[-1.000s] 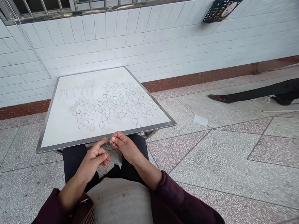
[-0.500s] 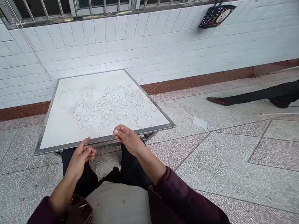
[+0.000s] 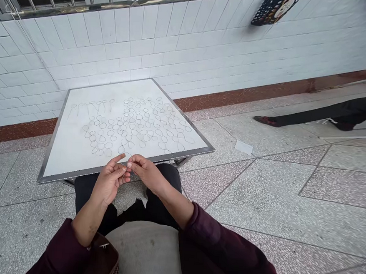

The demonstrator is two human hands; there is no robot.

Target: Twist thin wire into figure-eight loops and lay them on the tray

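My right hand (image 3: 147, 173) pinches a thin wire (image 3: 124, 176) between thumb and forefinger, just past the near edge of the white table (image 3: 65, 158). Close against it, my left hand (image 3: 107, 182) has its thumb and fingers closed on the same wire, one finger stretched upward. The fingers hide much of the wire. Many thin wire loops (image 3: 133, 132), several twisted into figure-eight shapes, lie across the tabletop. At the table's far left is a row of loops with long straight tails (image 3: 91, 105).
A brown bag or basket (image 3: 105, 259) sits by my left forearm on my lap. White tiled wall (image 3: 113, 57) with a barred window backs the table. A dotted bag (image 3: 273, 9) hangs there. At right, a person's outstretched leg (image 3: 316, 112) and a white paper (image 3: 243, 147) are on the floor.
My hands have come together: the right moved left and the left moved right and up to meet at the wire. The view has tilted down slightly.
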